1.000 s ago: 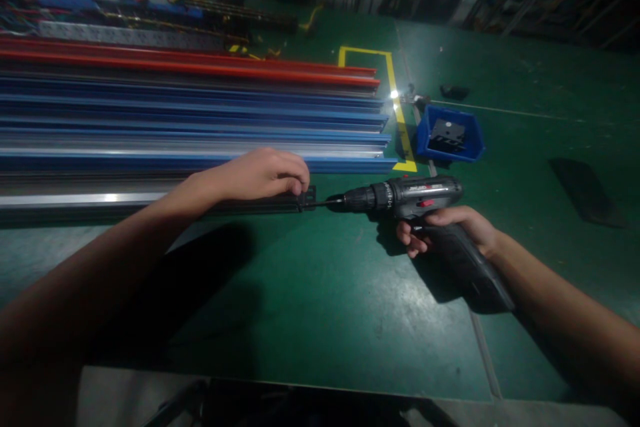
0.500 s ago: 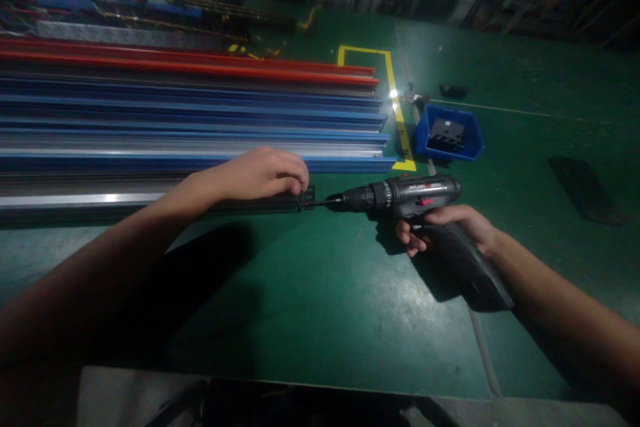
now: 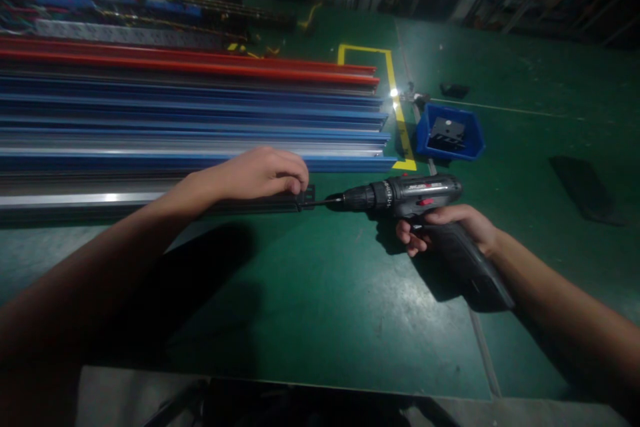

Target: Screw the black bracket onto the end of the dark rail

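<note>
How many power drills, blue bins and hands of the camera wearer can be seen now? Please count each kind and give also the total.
Power drill: 1
Blue bin: 1
Wearer's own, left hand and right hand: 2
Total: 4

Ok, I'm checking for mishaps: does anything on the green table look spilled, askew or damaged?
Nothing stands out: the red and blue rails lie roughly parallel, the blue bin is upright, and the right hand grips the drill.
</note>
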A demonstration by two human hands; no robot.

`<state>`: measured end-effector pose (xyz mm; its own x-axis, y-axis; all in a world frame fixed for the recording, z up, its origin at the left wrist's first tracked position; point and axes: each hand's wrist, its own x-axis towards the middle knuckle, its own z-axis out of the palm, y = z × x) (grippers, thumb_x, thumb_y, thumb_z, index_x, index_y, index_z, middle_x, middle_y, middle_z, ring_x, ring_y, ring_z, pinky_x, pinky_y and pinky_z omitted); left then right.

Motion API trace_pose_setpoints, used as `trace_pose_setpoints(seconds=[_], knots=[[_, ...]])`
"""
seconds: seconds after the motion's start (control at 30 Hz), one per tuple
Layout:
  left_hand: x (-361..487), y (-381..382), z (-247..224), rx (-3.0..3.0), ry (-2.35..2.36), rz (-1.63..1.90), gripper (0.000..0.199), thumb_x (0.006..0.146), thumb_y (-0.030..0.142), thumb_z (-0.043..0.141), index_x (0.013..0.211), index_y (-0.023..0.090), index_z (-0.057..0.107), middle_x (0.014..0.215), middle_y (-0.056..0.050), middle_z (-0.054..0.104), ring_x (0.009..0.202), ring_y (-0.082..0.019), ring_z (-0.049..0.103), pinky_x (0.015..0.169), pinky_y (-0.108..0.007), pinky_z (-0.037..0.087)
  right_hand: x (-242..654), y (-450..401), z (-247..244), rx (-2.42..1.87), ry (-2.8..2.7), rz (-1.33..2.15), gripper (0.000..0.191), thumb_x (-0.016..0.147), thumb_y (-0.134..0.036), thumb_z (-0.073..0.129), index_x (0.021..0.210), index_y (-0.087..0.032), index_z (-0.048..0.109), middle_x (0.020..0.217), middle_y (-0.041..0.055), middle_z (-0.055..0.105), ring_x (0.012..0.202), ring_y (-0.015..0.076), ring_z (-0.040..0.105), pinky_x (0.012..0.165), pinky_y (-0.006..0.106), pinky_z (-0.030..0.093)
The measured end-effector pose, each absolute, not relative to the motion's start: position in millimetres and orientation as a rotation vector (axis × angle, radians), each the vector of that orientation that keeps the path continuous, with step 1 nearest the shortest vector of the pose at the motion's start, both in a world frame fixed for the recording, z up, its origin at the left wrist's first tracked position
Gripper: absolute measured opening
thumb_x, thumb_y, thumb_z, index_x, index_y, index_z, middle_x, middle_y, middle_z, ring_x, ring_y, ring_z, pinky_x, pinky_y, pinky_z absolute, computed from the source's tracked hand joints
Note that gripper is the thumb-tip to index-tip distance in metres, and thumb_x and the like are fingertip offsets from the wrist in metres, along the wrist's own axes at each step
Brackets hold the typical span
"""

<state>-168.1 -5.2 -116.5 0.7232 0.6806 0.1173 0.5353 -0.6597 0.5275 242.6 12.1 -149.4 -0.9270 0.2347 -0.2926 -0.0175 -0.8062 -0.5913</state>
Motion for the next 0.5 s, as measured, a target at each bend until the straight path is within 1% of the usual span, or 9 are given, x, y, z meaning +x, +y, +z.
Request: trace_pose_setpoints(seconds=[0.13,0.5], knots=[[-168.1,-5.3,-116.5,2.462,0.925,0.428,0.02,0.101,0.025,0.055,0.097,0.022,0.075,0.103,0.001,0.076,0.093,-0.012,0.07,0.087,-0.021,0.048,243.1,12.5,-151.0,-0.492,-0.907,2.817,0.036,0.097,-0.023,0.063,0.122,0.002,0.069,0.115,0.0187,0.074,0.096,0.0187,0.073,0.099,0.035,0.058],[-166.3,-6.6,-114.3,2.453,0.953,0.398,0.022,0.101,0.024,0.053,0.097,0.022,0.074,0.103,0.0,0.076,0.094,-0.012,0.07,0.087,-0.021,0.048,243.7,12.8,-152.5,-0.497,-0.9,2.818,0.037,0.096,-0.024,0.062,0.122,0.002,0.07,0.115,0.0181,0.074,0.097,0.02,0.073,0.099,0.035,0.059]])
